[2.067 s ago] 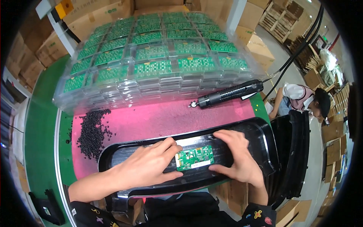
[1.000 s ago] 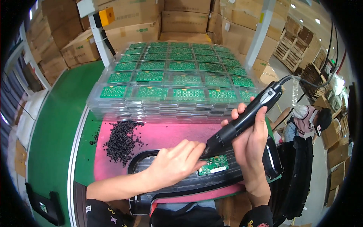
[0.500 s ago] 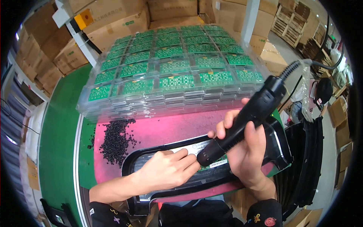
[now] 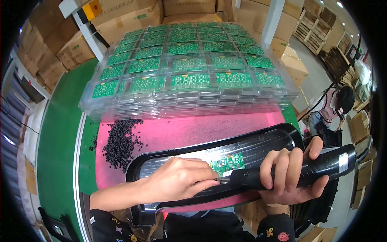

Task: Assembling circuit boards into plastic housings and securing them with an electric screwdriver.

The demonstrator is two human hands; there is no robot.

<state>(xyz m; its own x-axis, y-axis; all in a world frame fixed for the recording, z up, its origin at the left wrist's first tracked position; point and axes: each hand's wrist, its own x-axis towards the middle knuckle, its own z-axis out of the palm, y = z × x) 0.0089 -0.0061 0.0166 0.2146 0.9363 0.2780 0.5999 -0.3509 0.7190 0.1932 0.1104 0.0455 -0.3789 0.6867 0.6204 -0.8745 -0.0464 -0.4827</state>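
Observation:
My right hand (image 4: 284, 177) is wrapped round a black electric screwdriver (image 4: 322, 166), now held almost level with its nose toward the left. My left hand (image 4: 187, 177) pinches a small dark piece that looks like a screw, right at the tip of the driver's bit (image 4: 224, 180). Beneath both hands lies a long black plastic housing (image 4: 266, 141), its hollow side up. Inside it sits a green circuit board (image 4: 231, 162), partly covered by my left fingers and the driver.
On the pink mat (image 4: 177, 133) to the left is a heap of small black screws (image 4: 121, 145). Stacked clear trays (image 4: 193, 103) of green circuit boards stand behind. Cardboard boxes (image 4: 121, 20) line the back. Another person (image 4: 332, 107) is at the right, beyond dark panels.
The screwdriver has swung from steeply upright over the board to nearly level, its rear end lowered to the right. My left fingertips now meet its bit, and more of the circuit board shows.

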